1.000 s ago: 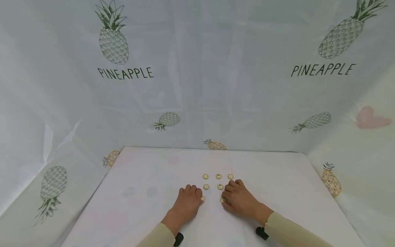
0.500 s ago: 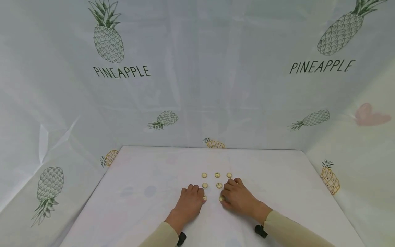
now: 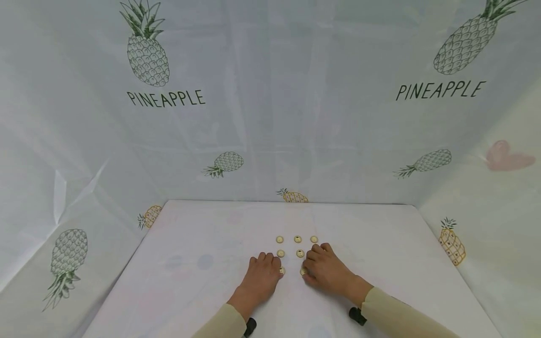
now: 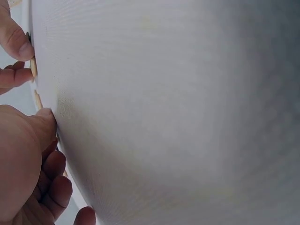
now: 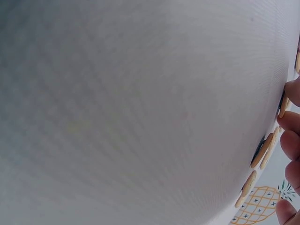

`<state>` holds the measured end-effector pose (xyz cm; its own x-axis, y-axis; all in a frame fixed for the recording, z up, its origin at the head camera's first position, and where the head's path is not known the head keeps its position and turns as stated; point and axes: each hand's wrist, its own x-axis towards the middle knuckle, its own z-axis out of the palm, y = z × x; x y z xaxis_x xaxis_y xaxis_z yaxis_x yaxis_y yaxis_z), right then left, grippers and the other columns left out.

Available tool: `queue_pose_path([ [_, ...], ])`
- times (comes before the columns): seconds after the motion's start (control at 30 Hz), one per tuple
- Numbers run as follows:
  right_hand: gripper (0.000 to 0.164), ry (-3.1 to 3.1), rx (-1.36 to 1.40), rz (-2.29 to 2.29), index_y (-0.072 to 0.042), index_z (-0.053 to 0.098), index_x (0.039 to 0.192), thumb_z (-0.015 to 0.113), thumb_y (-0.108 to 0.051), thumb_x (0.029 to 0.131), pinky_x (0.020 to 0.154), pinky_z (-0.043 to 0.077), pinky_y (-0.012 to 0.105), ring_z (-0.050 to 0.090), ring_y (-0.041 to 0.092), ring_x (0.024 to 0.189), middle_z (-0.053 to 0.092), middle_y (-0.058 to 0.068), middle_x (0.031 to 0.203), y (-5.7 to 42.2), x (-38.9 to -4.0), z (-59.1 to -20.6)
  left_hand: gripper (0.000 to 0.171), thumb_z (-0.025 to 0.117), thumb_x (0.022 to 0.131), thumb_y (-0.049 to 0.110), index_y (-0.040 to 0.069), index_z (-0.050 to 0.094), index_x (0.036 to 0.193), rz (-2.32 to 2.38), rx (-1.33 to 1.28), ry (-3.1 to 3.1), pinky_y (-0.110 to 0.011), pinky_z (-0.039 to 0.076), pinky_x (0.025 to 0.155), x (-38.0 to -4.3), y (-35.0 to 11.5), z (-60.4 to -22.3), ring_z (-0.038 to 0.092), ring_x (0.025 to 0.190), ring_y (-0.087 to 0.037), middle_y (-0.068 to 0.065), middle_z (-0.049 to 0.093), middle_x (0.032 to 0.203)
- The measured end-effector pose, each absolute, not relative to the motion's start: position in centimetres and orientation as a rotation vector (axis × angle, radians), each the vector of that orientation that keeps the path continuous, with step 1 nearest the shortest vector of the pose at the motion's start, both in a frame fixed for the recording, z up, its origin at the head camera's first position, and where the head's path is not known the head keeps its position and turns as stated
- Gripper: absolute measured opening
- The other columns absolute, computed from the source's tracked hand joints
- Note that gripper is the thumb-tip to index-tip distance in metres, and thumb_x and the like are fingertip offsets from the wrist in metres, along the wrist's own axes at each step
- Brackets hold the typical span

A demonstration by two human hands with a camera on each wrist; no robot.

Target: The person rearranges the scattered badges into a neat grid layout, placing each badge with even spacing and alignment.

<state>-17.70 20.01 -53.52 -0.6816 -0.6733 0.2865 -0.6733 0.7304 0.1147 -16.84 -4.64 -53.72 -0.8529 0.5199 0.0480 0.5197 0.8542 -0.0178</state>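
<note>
Small round pale wooden discs lie in rows on the white table. My left hand (image 3: 263,277) pinches a disc (image 3: 282,270) at the left end of the nearest row. To its right, my right hand (image 3: 327,272) pinches another disc (image 3: 303,271) between thumb and finger, with a gap between the two. In the right wrist view, that disc (image 5: 283,107) stays low against the cloth between the fingertips. The left thumb (image 4: 44,124) hides most of the left disc in the left wrist view.
Beyond the hands are two middle-row discs (image 3: 281,253) and three back-row discs (image 3: 297,239). A white cloth (image 3: 359,234) covers the table. Pineapple-printed sheeting (image 3: 270,117) rises behind it and on both sides. Black wrist cameras (image 3: 357,316) sit low under the forearms.
My left hand has slid its disc slightly right, nearer to the right hand's disc. The right hand keeps its place. The head view has shifted a little.
</note>
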Motion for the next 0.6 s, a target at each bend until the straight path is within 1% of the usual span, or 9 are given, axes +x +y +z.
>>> queue_pose_path([
  [0.37,0.022,-2.556,1.056,0.000,-0.021,0.074,0.086,0.085,-0.040,0.086,0.087,0.041,0.041,0.051,0.015,0.088,0.065,-0.008,0.089,20.05,-17.64,-53.44,0.032,0.067,0.103,0.044,0.013,0.063,0.111,0.022,-0.828,-2.963,-0.039,0.043,0.076,-16.77,-4.60,-53.78,0.049,0.091,-0.018,-0.001,0.059,0.099],
  [0.6,0.021,-2.606,1.054,-0.008,-0.022,0.075,0.089,0.082,-0.042,0.090,0.088,0.042,0.041,0.051,0.014,0.090,0.066,-0.008,0.090,20.08,-17.56,-53.48,0.031,0.069,0.102,0.043,0.013,0.063,0.109,0.025,-0.831,-2.947,-0.038,0.043,0.074,-16.69,-4.62,-53.83,0.049,0.089,-0.018,-0.001,0.059,0.098],
])
